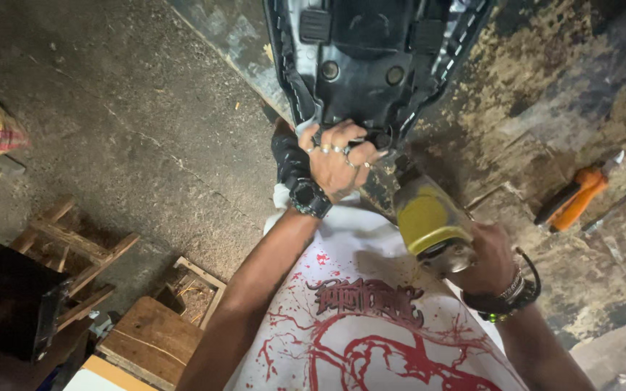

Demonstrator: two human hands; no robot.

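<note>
While the left hand (336, 165) is clamped on the black seat (371, 58), the right hand (488, 257) grips a yellow tool (429, 221). An orange tool (574, 199) lies beyond the right hand.

Looking steeply down from the head, close above the chest and forearms. Facing the left hand (335, 163), which is clamping the near edge of the black seat base (371, 58), with the workbench (545, 108) beyond that grip and the concrete floor (110, 123) falling away beside it. Sharing nothing with another view.
</note>
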